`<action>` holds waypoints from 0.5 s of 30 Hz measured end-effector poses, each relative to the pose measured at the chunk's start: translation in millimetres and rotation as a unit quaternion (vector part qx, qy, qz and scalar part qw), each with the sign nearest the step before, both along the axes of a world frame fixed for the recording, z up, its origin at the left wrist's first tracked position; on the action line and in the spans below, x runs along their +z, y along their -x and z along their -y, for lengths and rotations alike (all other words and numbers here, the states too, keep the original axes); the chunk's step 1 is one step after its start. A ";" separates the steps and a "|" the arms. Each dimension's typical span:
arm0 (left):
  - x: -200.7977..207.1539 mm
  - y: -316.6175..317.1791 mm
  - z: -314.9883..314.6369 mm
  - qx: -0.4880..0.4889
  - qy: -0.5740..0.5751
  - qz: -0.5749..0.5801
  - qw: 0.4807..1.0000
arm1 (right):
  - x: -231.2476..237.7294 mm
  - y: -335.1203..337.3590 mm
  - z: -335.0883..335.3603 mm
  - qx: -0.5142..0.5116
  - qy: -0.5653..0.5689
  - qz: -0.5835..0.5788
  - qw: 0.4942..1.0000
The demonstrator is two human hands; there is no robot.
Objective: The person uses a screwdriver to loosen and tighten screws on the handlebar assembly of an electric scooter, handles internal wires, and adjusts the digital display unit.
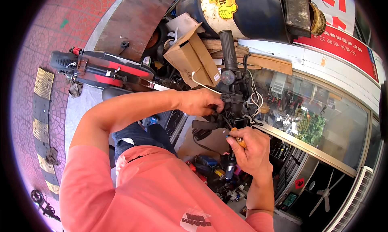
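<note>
Basically, left hand (202, 102) fingers bent against the handlebar (233, 98), grasp unclear; right hand (252, 149) clenched round orange tool (241, 142), just below those fingers. Bar likely stiff, heavyish; best hold: ribbed grip (229, 50) above left fingertips.

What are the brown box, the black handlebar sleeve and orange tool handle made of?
Box: probably cardboard, matte brown and folded open. Handlebar sleeve: likely rubber, dull black and grooved. Tool handle: perhaps plastic, bright orange, but partly hidden; finish unclear.
</note>
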State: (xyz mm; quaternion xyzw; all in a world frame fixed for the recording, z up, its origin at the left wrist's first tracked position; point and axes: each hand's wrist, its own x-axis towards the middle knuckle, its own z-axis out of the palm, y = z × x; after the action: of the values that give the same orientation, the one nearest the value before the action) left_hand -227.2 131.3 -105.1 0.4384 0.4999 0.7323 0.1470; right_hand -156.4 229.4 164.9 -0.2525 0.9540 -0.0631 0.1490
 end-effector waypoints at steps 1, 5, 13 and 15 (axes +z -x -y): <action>-3.9 -0.8 -6.9 0.040 -0.019 -0.030 0.999 | 3.8 1.4 3.4 0.010 -0.012 0.008 1.000; -1.9 -2.6 -11.1 0.105 -0.033 -0.030 0.994 | 44.0 -12.1 3.7 -0.014 0.034 -0.047 0.998; 0.2 -5.1 -32.1 0.218 -0.088 0.016 0.972 | -15.4 -56.8 -77.0 -0.378 0.204 -0.185 0.884; -3.6 -3.4 -28.0 0.171 -0.003 0.036 0.985 | -47.5 -60.9 -78.3 -0.394 0.215 -0.156 0.880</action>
State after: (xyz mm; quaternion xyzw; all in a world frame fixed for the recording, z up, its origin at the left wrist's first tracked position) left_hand -223.8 159.3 -108.7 0.3199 0.5598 0.7636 0.0362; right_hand -95.5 307.7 117.4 0.1113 0.9485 -0.2804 -0.0965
